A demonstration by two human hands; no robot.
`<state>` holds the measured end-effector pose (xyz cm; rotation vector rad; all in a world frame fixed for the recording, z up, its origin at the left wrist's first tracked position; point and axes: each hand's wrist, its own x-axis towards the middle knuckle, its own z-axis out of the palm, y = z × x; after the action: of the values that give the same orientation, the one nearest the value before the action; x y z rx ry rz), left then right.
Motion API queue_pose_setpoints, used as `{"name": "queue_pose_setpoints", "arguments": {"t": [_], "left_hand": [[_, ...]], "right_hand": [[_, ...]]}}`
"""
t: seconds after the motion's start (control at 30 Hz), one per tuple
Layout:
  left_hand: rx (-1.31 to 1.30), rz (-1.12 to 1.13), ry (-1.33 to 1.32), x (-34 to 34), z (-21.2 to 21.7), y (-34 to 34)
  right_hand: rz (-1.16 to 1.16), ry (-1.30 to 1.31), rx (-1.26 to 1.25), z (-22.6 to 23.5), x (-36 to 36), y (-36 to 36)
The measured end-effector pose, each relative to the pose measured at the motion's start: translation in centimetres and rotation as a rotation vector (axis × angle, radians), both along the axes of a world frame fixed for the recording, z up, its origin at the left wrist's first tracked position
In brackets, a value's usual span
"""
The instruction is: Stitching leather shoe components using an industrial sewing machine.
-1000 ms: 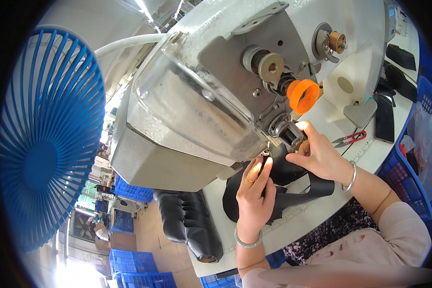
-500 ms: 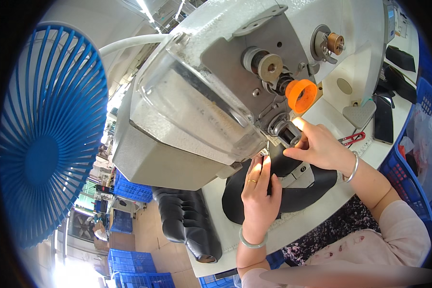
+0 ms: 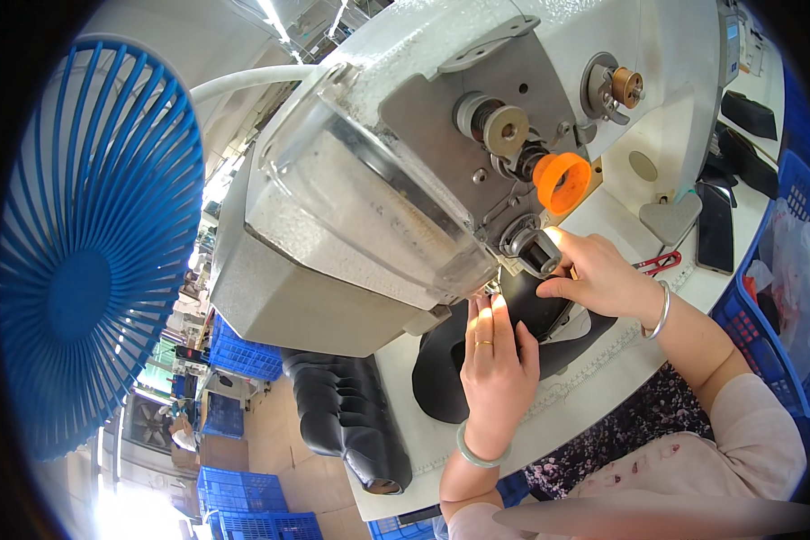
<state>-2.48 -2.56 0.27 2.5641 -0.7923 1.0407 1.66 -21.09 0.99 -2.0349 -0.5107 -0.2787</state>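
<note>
A curved black leather piece point(image 3: 450, 373) lies on the white sewing table point(image 3: 594, 396) under the head of a large white sewing machine point(image 3: 405, 162). My left hand point(image 3: 495, 364) lies flat on the piece, fingers pointing up toward the needle area, a ring on one finger and a pale bangle at the wrist. My right hand point(image 3: 598, 274) grips the right side of the black piece just beside the machine's round foot point(image 3: 535, 247), below an orange knob point(image 3: 562, 180). A metal bangle circles that wrist.
A blue fan point(image 3: 90, 243) stands at the left. A stack of black leather pieces point(image 3: 346, 423) hangs off the table's left edge. Red snips point(image 3: 661, 263), a dark phone point(image 3: 715, 229) and a blue crate point(image 3: 783, 306) with plastic bags lie at the right. Blue crates point(image 3: 243, 499) stand on the floor.
My left hand has slid up along the black piece toward the needle. My right hand has shifted slightly, and the piece has turned under the machine head.
</note>
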Motion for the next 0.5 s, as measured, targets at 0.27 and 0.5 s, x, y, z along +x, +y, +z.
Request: {"name": "queue_pose_setpoints", "arguments": {"t": [0.27,0.5], "left_hand": [[0.072,0.11,-0.069,-0.1,-0.2,-0.9],[-0.295,-0.106,0.09,-0.2,0.2,2.2]], "right_hand": [[0.025,0.004,-0.091,0.7,0.7,-1.0],[0.202,0.528,-0.073,-0.6,0.2,-3.0]]}}
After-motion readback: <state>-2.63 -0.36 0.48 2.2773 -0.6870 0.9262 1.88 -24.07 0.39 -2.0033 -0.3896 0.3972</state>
